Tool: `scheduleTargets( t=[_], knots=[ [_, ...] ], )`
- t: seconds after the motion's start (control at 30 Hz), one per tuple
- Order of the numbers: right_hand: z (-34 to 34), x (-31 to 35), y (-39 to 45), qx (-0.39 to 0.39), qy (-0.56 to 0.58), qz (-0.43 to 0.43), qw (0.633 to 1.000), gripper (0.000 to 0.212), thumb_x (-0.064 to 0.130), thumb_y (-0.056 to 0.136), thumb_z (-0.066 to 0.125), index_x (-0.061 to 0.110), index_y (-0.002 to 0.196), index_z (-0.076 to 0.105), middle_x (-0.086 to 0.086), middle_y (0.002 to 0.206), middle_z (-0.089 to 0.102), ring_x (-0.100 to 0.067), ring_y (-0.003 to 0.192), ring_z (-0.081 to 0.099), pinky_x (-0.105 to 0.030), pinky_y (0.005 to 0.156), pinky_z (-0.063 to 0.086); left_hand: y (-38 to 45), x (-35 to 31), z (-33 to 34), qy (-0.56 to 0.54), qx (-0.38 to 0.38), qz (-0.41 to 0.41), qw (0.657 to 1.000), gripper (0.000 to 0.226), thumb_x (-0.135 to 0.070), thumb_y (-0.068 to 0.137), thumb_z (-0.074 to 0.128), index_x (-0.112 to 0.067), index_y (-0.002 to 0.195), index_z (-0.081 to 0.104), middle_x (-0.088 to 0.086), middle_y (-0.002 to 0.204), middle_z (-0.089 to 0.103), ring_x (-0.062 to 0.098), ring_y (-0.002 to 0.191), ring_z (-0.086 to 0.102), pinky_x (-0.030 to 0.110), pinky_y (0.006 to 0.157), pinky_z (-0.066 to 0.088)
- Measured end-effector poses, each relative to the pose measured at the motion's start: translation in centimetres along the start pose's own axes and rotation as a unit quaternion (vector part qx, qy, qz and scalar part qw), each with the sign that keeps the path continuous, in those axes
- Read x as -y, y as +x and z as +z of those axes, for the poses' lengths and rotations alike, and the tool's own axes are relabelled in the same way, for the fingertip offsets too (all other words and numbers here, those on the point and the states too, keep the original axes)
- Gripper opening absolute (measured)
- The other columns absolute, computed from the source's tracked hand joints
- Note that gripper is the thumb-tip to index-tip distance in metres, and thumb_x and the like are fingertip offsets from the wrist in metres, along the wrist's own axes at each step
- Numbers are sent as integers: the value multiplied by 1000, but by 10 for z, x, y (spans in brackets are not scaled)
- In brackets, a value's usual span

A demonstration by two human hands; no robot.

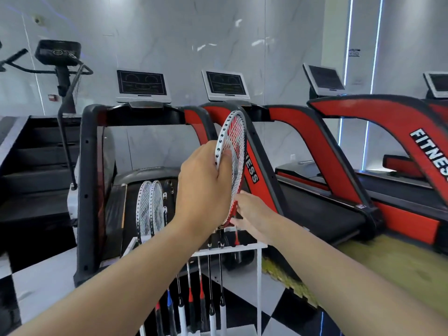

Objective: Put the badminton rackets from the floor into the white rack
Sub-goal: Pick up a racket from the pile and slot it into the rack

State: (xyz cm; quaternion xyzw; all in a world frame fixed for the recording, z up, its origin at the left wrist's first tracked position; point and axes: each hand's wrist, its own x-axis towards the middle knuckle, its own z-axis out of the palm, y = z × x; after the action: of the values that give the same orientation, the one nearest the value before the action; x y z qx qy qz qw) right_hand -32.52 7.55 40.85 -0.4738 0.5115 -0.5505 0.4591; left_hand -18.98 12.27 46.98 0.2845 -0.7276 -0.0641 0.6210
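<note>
A red and white badminton racket point(234, 139) stands upright above the white rack point(259, 267), head up, its shaft reaching down into the rack's right end. My left hand point(204, 190) is closed around the left rim of its head. My right hand point(252, 214) touches the lower part of the head near the throat, fingers spread on the frame. Several other rackets hang in the rack with handles down; two white heads point(150, 209) show at its left.
A black and red treadmill point(264, 166) stands right behind the rack, with more treadmills to the right. A stair machine point(60, 93) is at the left. The floor has black and white tiles point(278, 318) and a yellow-green mat point(392, 270) at the right.
</note>
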Motion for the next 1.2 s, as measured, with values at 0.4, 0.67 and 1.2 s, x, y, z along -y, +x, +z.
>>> scheduleTargets(
  t=[0.4, 0.67, 1.2],
  knots=[
    [-35, 11, 41, 76, -21, -12, 997, 78, 73, 93, 43, 42, 161, 18, -4, 174, 7, -32, 160, 6, -75, 115, 26, 40, 60, 72, 72, 192, -136, 969, 42, -49, 106, 49, -10, 103, 62, 12, 93, 73, 31, 74, 71, 46, 67, 59],
    [-49, -22, 92, 54, 35, 6, 998, 70, 64, 100, 45, 43, 161, 17, -5, 174, 8, -36, 159, 11, -77, 113, 25, 48, 87, 101, 38, 314, -192, 929, 14, -18, 106, 58, -10, 97, 65, 9, 86, 67, 26, 78, 61, 55, 85, 60],
    [-42, -75, 136, 52, 0, 45, 998, 58, 56, 104, 42, 39, 158, 32, -1, 169, 30, -31, 155, 27, -71, 119, 24, 16, 146, 133, 103, 300, -190, 929, 24, -15, 106, 50, 0, 124, 54, 12, 104, 61, 23, 86, 55, 24, 62, 46]
  ],
)
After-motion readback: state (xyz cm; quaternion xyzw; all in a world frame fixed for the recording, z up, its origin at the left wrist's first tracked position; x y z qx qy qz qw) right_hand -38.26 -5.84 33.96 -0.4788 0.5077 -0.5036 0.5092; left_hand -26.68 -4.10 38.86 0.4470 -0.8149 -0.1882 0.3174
